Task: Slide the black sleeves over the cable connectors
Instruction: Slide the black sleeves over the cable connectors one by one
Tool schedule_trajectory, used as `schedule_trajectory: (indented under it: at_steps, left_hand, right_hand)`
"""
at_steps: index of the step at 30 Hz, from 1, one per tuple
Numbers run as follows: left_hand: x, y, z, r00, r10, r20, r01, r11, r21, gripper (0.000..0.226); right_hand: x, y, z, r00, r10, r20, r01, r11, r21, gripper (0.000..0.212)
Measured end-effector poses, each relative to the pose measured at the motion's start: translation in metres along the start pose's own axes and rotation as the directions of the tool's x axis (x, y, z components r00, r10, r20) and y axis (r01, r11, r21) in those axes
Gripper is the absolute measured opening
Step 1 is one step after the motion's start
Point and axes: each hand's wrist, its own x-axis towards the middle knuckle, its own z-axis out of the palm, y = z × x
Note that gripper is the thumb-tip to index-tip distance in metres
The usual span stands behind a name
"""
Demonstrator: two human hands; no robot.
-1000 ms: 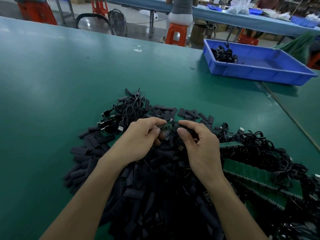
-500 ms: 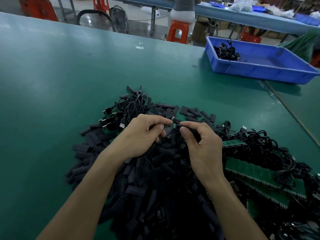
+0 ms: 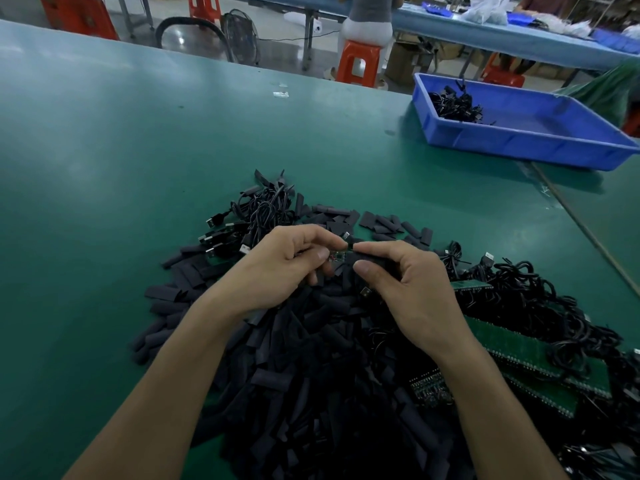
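Note:
My left hand [image 3: 277, 268] pinches a small green circuit-board connector [image 3: 337, 255] between thumb and fingers. My right hand [image 3: 412, 289] pinches a black sleeve [image 3: 372, 262] between thumb and forefinger, its open end right against the connector's right end. Both hands hover over a big pile of loose black sleeves [image 3: 311, 368] on the green table. A bundle of black cables with USB plugs [image 3: 256, 216] lies just beyond my left hand. How far the sleeve covers the connector is hidden by my fingers.
Green circuit-board strips [image 3: 519, 348] tangled with black cables [image 3: 540, 306] lie to the right. A blue tray [image 3: 519, 136] holding several cables stands at the far right. A person sits on an orange stool [image 3: 356, 62] beyond the table's far edge.
The hands have stayed together over the pile, and the sleeve in my right hand has closed up against the connector held by my left hand. The camera has tilted slightly.

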Motion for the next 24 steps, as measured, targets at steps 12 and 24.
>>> schedule_trajectory:
  at_steps: [12, 24]
  left_hand:
    - [0.0011, -0.0020, -0.0036, 0.998, -0.017, 0.065, 0.027, 0.988, -0.155, 0.013]
    - [0.0013, -0.0013, -0.0014, 0.994, -0.105, -0.006, 0.104, 0.992, -0.070, 0.019]
  right_hand:
    - [0.0012, -0.0031, -0.0029, 0.999, -0.017, 0.045, 0.014, 0.998, 0.068, 0.025]
    - [-0.0034, -0.0033, 0.0043, 0.990, -0.108, -0.087, 0.109, 0.994, 0.014, 0.018]
